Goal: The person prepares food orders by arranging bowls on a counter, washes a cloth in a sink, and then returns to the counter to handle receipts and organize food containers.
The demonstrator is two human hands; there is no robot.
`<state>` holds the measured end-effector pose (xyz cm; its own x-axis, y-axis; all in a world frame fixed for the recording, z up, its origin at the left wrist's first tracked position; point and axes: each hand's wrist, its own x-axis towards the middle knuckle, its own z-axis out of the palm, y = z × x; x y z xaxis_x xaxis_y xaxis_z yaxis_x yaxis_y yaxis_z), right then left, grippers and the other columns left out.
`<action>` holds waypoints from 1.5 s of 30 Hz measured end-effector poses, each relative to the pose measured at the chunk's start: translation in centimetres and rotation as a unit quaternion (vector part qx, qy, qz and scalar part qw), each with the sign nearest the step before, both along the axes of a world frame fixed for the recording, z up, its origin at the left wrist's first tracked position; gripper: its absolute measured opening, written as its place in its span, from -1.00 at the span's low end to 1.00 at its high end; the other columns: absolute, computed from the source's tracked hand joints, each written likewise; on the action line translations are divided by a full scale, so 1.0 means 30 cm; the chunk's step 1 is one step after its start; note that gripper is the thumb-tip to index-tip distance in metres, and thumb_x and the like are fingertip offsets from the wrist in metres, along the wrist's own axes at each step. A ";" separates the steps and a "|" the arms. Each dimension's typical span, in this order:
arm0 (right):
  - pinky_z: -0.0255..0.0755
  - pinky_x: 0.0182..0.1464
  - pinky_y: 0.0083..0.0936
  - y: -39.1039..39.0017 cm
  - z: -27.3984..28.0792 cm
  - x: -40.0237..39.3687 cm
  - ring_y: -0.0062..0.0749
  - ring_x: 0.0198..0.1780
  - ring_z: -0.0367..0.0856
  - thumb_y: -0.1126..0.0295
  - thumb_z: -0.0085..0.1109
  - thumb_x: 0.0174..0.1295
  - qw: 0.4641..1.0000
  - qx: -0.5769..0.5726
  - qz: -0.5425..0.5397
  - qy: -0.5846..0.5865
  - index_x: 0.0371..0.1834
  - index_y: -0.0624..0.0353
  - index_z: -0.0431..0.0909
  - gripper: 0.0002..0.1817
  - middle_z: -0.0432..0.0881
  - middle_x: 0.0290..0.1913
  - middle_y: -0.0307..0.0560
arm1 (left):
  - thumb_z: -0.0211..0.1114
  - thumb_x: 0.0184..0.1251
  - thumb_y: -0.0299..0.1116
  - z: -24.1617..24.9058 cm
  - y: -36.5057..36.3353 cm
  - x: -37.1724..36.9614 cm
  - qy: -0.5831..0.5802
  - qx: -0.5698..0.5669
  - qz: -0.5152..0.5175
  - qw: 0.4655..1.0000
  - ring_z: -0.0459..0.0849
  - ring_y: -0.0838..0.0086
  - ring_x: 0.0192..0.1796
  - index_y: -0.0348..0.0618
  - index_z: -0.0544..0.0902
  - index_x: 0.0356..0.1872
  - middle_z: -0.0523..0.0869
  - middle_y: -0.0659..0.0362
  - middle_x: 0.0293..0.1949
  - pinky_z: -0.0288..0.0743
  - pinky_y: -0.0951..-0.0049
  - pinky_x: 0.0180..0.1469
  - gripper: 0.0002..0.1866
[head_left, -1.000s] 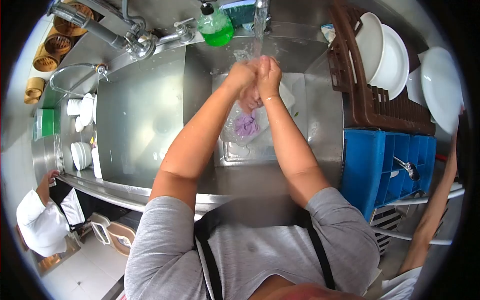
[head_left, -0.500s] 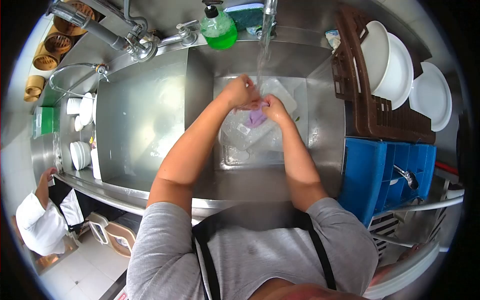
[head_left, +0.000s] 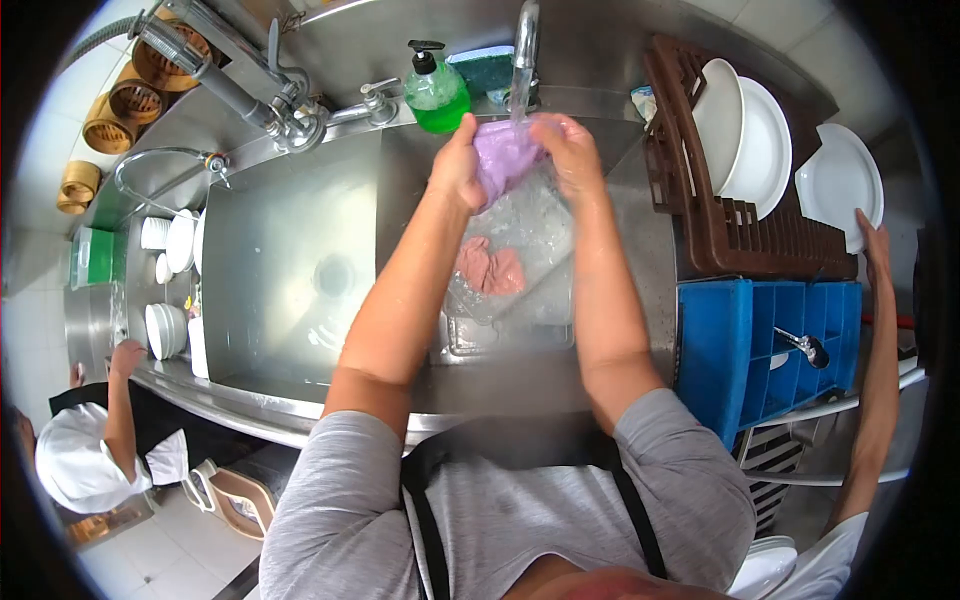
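My left hand [head_left: 458,165] and my right hand [head_left: 572,150] together hold a purple cloth [head_left: 504,152] up under the running tap [head_left: 524,40], and water falls on it. Below my hands a pink cloth [head_left: 489,270] lies in a clear plastic tub [head_left: 545,240] in the right sink basin [head_left: 500,340]. A green soap bottle [head_left: 436,90] stands on the ledge just left of the tap.
The left basin [head_left: 290,270] holds shallow water. A brown rack [head_left: 725,215] with white plates [head_left: 760,135] and a blue crate [head_left: 765,340] sit to the right, where another person's hand [head_left: 872,245] touches a plate. Bowls [head_left: 165,325] and a person in white [head_left: 85,460] are at left.
Both hands rose from the tub to the tap, lifting the purple cloth spread under the stream. The pink cloth now lies in the tub. A co-worker's hand came back to the plates.
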<state>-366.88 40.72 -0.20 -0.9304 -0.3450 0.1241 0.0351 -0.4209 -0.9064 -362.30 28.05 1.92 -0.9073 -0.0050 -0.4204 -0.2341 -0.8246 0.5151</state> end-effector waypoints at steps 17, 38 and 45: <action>0.34 -0.45 -0.39 -0.147 0.093 0.068 -0.06 -0.54 0.49 0.31 -0.04 0.11 0.888 0.270 -0.253 0.274 -0.54 0.30 0.48 -0.75 0.46 -0.62 0.16 | -0.02 0.24 -0.16 -0.047 0.034 -0.058 -0.004 -0.080 0.026 0.996 0.54 0.44 -0.36 -0.16 0.46 -0.31 0.56 0.16 -0.38 0.42 0.44 -0.30 -0.74; 0.27 -0.52 -0.44 -0.161 0.024 0.164 -0.33 -0.60 0.44 0.32 0.13 0.00 0.875 0.217 -0.293 0.318 -0.73 0.25 0.45 -0.73 0.47 -0.67 -0.05 | 0.02 0.21 -0.19 -0.217 0.132 -0.014 0.166 0.328 -0.001 0.930 0.47 0.51 -0.51 -0.16 0.47 -0.41 0.50 0.23 -0.52 0.38 0.49 -0.46 -0.76; 0.36 -0.48 -0.34 -0.134 0.050 0.192 -0.03 -0.56 0.47 0.28 0.08 -0.03 0.883 0.253 -0.240 0.315 -0.67 0.19 0.49 -0.78 0.47 -0.65 0.11 | -0.01 0.20 -0.11 -0.124 0.008 -0.037 0.097 0.087 -0.135 0.982 0.42 0.50 -0.68 -0.07 0.46 -0.63 0.49 0.23 -0.64 0.30 0.51 -0.66 -0.68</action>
